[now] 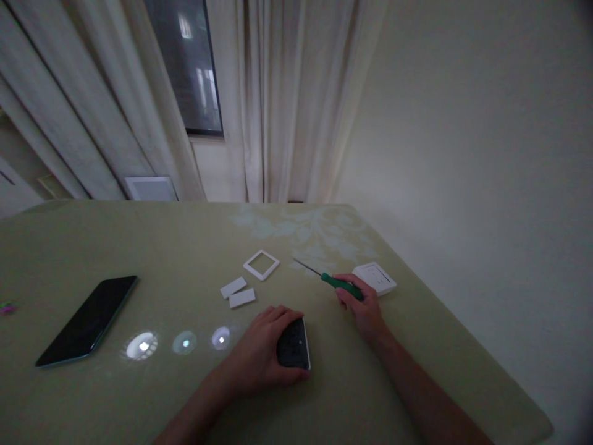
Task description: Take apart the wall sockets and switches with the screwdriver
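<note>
My left hand (262, 355) grips a square wall switch module (293, 345) with a dark back and a white edge, thumb on the near side and fingers on the far side. In my right hand (364, 303) is a screwdriver (340, 285) with a green handle; its thin metal shaft points to the far left, away from the module. Just beyond the right hand lies a white wall socket (376, 277). A white square frame (261, 265) and two small white rectangular plates (242, 298) lie flat beyond my left hand.
A dark tablet (88, 321) lies on the left of the pale green table (176, 247). A small pink and green thing (7, 308) sits at the far left. The wall (486, 185) runs along the right edge; curtains (296, 99) hang behind.
</note>
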Demonstrator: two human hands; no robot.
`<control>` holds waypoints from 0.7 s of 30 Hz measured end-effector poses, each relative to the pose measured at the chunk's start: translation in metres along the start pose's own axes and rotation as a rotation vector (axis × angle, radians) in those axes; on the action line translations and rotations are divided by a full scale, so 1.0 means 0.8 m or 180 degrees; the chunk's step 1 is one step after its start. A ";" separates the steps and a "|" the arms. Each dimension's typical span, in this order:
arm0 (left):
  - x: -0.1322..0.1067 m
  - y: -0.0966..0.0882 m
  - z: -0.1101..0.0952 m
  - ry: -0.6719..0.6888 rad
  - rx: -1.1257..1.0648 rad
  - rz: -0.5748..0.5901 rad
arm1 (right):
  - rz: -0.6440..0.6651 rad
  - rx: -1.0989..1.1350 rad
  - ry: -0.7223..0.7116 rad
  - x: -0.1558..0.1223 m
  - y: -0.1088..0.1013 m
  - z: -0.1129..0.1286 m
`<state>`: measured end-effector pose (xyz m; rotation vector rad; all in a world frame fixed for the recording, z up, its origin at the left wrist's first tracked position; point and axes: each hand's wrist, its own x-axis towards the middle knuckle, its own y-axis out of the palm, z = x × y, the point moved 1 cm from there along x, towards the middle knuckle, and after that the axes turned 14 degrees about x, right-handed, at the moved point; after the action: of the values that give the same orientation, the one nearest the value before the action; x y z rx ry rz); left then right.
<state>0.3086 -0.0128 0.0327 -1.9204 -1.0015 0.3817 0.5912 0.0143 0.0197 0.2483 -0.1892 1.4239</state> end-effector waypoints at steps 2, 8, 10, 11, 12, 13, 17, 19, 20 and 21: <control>0.000 -0.006 0.002 -0.0027 0.0053 0.0083 | -0.0103 0.0081 -0.0147 -0.002 -0.004 0.003; -0.007 -0.018 0.010 -0.0309 0.0145 0.0359 | -0.0503 0.0297 -0.0911 -0.011 0.000 0.019; -0.007 -0.020 0.013 -0.0236 0.0228 0.0385 | -0.0572 0.0236 -0.1187 -0.015 0.008 0.033; -0.006 -0.020 0.014 -0.0208 0.0262 0.0385 | -0.0587 0.0178 -0.1329 -0.015 0.013 0.042; -0.005 -0.019 0.017 -0.0196 0.0284 0.0384 | -0.0578 0.0106 -0.1471 -0.015 0.020 0.053; -0.005 -0.017 0.019 -0.0192 0.0286 0.0382 | -0.0543 0.0027 -0.1619 -0.013 0.027 0.064; -0.015 -0.006 0.034 -0.0225 0.0099 0.0222 | -0.0065 -0.0340 -0.2075 0.009 0.068 0.109; -0.025 -0.002 0.044 -0.0223 -0.0062 0.0056 | 0.0163 -0.0461 -0.2209 0.023 0.092 0.126; -0.030 0.000 0.048 -0.0227 -0.0138 -0.0029 | 0.0235 -0.0507 -0.2245 0.030 0.103 0.133; -0.035 0.001 0.053 -0.0229 -0.0209 -0.0089 | 0.0279 -0.0525 -0.2273 0.035 0.113 0.138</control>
<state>0.2657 -0.0100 0.0059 -1.9611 -1.0990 0.4086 0.5078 0.0214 0.1384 0.6119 -0.9060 1.3469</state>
